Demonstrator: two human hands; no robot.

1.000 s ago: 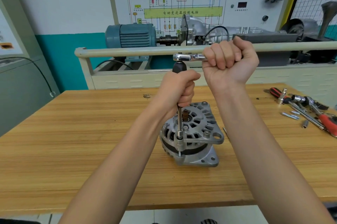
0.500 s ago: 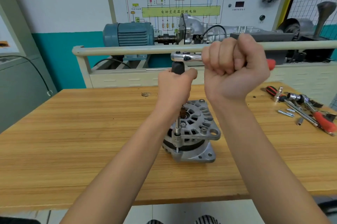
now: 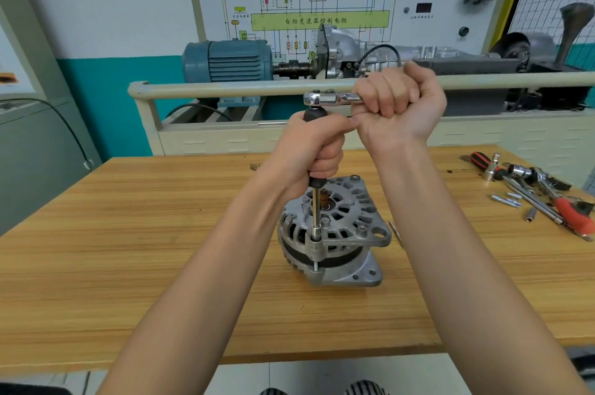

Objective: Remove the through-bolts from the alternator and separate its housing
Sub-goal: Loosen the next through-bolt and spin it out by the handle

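A grey aluminium alternator [image 3: 341,233] stands upright on the wooden table [image 3: 128,249]. A long socket extension with a black grip [image 3: 317,220] rises vertically from a through-bolt [image 3: 315,266] on its near-left edge. My left hand [image 3: 317,150] is wrapped around the black grip above the alternator. A chrome ratchet [image 3: 325,98] sits on top of the extension. My right hand [image 3: 399,105] is a fist closed on the ratchet's handle, which points right and is hidden inside the fist.
Loose tools [image 3: 544,192], a red-handled one, sockets and small bolts [image 3: 505,200] lie at the table's right edge. A thin bolt [image 3: 395,232] lies right of the alternator. A beige rail [image 3: 241,90] and a training rig with a blue motor [image 3: 231,59] stand behind.
My right hand has swung the ratchet handle back toward the left, closer to my left hand. The red handle end seen earlier is now hidden. The alternator has not moved.
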